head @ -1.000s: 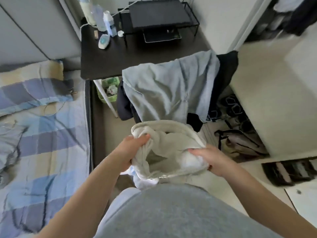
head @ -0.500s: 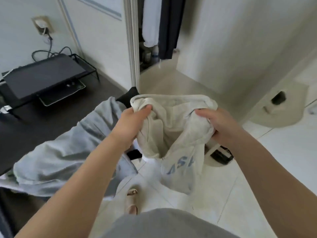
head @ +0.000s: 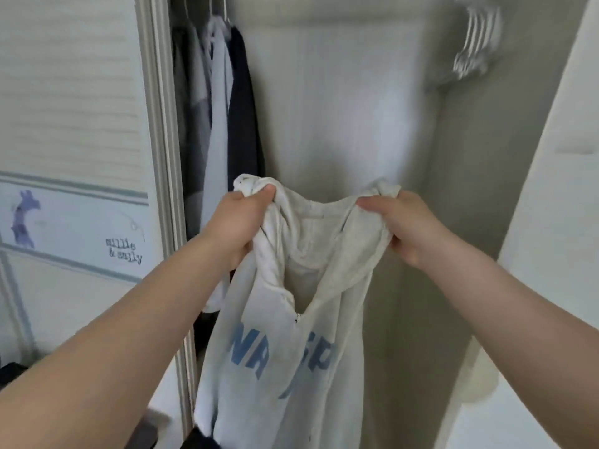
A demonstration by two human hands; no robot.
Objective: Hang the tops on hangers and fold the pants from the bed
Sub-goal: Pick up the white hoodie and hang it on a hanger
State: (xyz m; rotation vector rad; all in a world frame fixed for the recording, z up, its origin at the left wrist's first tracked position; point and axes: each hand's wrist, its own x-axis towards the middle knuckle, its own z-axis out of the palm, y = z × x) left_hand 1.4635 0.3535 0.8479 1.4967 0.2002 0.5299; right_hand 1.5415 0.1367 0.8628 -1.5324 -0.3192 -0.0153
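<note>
Holding up a cream-white cotton sweatshirt with big blue block letters [head: 285, 335] right in front of an open wardrobe, both hands are out at arm's length. The left hand [head: 238, 222] has its grip closed tight around a bunched wad of fabric at the top left edge of the garment, thumb pressed over the lump. The right hand [head: 402, 225] is clamped the same way on the top right edge, fingers curled under and thumb on top. Between the two the neckline sags open, and a short zip slit runs down from it. The rest of the sweatshirt hangs straight down in the air, touching nothing I can make out; the blue print is creased so only some letters read.

Behind it, at the left side of the wardrobe, a few hanging clothes in grey, pale blue and dark navy [head: 223, 124] are lined up. A bunch of empty white plastic hangers [head: 475, 40] sits blurred at the top right. On the left is a white sliding door with a small blue animal picture and handwritten-style lettering [head: 124, 251].
</note>
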